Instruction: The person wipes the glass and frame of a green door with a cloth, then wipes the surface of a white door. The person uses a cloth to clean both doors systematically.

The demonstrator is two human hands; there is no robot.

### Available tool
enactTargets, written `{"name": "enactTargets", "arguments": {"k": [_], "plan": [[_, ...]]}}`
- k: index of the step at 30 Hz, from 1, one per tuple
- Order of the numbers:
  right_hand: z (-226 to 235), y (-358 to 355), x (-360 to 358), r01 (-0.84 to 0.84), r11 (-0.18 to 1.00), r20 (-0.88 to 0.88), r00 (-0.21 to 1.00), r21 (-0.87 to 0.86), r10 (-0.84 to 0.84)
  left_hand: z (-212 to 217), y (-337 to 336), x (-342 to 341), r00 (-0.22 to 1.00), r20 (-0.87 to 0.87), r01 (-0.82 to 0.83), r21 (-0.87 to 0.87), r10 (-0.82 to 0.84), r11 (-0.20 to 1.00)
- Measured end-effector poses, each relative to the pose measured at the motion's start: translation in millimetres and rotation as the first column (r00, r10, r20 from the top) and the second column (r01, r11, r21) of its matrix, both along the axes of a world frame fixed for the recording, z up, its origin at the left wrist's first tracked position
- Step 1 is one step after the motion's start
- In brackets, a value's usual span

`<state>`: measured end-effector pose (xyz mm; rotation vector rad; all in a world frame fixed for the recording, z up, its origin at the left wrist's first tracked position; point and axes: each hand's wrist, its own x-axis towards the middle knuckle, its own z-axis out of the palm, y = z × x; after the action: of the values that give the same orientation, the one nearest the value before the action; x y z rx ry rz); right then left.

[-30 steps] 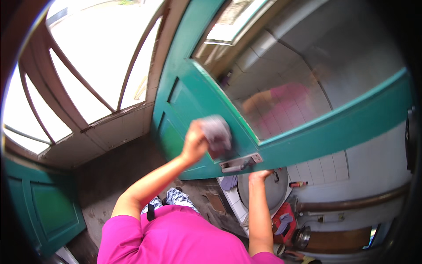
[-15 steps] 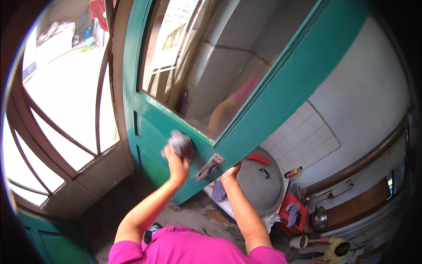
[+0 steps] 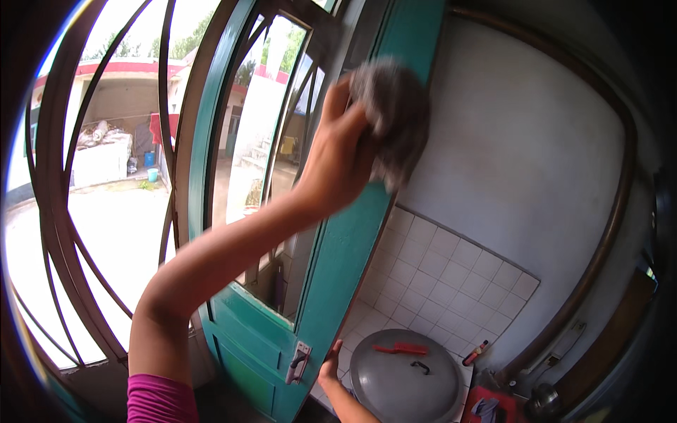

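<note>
My left hand is raised high at the green door, closed around a grey cloth smeared by motion. The cloth lies over the upper part of the door's right-hand frame. Lower down, my right hand grips the door's edge beside the metal handle; some of its fingers are hidden by the door. A glass pane fills the door's upper part and mirrors the yard.
Right of the door, a large grey lid covers a tiled counter, with a red brush on it. A small bottle stands by the white wall tiles. Curved window bars are at left; a brown pipe runs at right.
My left hand has gone from the lower panel near the handle up the door's right frame with the cloth. My right hand stays at the door edge. The view has tilted upward.
</note>
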<state>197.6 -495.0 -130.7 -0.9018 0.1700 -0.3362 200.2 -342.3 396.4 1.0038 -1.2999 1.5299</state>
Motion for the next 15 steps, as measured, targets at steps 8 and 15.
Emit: {"name": "enactTargets", "arguments": {"k": [8,15], "plan": [[19.1,35.5,-28.4,-0.177,0.946,-0.132,0.98,-0.272,0.145,310.5,-15.4,49.7,0.746,-0.062,-0.665,-0.106,0.663,0.739],[14.1,21.9,-31.0,-0.246,0.957,-0.019,0.969,-0.154,0.246,188.6,-16.8,69.5,0.839,0.005,-0.54,-0.115,0.544,0.834]]}}
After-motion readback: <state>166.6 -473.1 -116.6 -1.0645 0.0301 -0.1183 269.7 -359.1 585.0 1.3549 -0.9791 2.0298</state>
